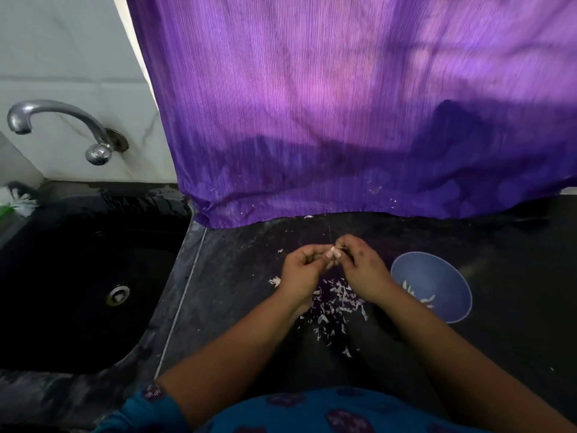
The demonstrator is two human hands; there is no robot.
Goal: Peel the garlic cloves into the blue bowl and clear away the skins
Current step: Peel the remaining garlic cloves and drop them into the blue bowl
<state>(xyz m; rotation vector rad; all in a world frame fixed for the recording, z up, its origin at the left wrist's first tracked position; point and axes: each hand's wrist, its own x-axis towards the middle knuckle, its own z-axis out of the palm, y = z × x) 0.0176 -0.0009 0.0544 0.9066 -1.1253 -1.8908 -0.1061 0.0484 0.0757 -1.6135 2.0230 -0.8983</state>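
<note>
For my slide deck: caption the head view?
Both hands peel a garlic clove above scattered skins, beside blue bowl.

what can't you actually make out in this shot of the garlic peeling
- Garlic clove, head view: both the left hand and the right hand pinch something small between them; the fingers hide nearly all of it.
- Blue bowl contents, head view: the right forearm covers its near left part, so the pale pieces inside cannot be counted.
- Behind the purple curtain, head view: fully hidden.
- Sink interior, head view: too dark, only the drain shows.
</note>
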